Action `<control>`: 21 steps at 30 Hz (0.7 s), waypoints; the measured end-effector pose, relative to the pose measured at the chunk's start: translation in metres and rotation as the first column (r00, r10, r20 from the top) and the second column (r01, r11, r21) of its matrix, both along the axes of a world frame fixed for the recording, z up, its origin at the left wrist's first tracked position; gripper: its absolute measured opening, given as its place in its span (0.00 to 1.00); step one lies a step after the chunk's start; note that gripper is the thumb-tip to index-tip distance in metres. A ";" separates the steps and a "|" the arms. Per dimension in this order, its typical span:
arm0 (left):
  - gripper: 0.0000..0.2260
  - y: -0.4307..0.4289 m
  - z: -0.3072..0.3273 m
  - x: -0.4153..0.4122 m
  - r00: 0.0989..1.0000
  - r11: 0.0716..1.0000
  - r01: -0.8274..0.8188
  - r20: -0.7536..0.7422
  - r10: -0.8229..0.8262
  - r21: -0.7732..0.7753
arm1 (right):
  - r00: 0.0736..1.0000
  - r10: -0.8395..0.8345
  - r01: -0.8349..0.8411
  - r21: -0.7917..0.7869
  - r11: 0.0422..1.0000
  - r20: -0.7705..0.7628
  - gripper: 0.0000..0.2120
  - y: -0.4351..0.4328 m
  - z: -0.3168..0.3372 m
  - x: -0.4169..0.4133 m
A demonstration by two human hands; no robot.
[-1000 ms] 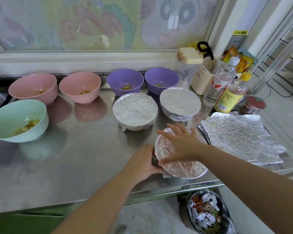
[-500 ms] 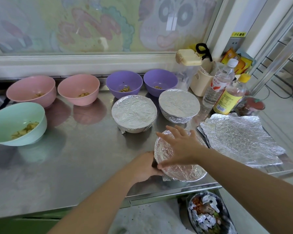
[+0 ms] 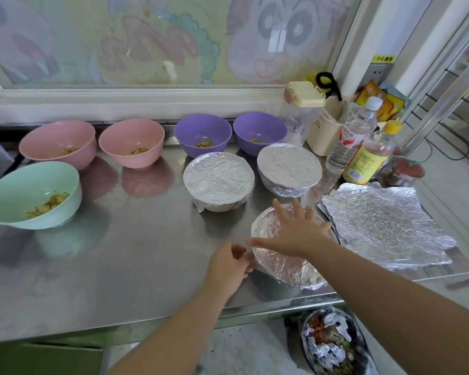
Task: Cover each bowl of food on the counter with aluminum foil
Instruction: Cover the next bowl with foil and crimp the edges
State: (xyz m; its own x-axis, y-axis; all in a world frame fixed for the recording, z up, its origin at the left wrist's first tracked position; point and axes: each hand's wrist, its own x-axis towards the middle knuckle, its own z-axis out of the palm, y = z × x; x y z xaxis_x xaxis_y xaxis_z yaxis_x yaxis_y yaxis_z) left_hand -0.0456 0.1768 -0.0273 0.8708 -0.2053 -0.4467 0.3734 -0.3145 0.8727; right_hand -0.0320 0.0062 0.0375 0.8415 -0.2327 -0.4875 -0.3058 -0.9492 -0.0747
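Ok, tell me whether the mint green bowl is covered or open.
Open: nothing covers the mint green bowl, and food pieces show inside.

3 foil-covered bowls (image 3: 218, 180) (image 3: 289, 165) (image 3: 282, 266), 2 pink bowls (image 3: 52, 131) (image 3: 130, 132), 2 purple bowls (image 3: 202, 127) (image 3: 259, 125), 1 green bowl (image 3: 65, 209), 2 bottles (image 3: 349, 136) (image 3: 368, 161).

Bare forearms (image 3: 390, 293), left grip (image 3: 228, 266), right grip (image 3: 295, 234)

The brushed stainless-steel counter (image 3: 119, 266) gleams, mirroring the smooth matt pink plastic bowls (image 3: 132, 142); crinkled shiny aluminium foil sheets (image 3: 385, 226) look rough.
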 end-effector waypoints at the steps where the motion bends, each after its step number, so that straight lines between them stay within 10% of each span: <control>1: 0.05 -0.006 -0.001 -0.004 0.996 0.995 -0.074 -0.062 0.070 -0.060 | 1.000 -0.010 0.011 0.014 1.000 -0.011 0.64 0.000 0.001 0.002; 11: 0.11 -0.034 0.015 -0.020 0.799 0.758 -0.552 -0.481 0.362 -0.347 | 1.000 -0.014 0.013 -0.016 1.000 -0.005 0.65 0.000 0.000 0.004; 21: 0.25 -0.035 0.028 -0.016 0.757 0.634 -0.576 -0.629 0.176 -0.516 | 0.999 -0.006 0.008 -0.067 0.998 0.042 0.64 0.004 -0.003 -0.003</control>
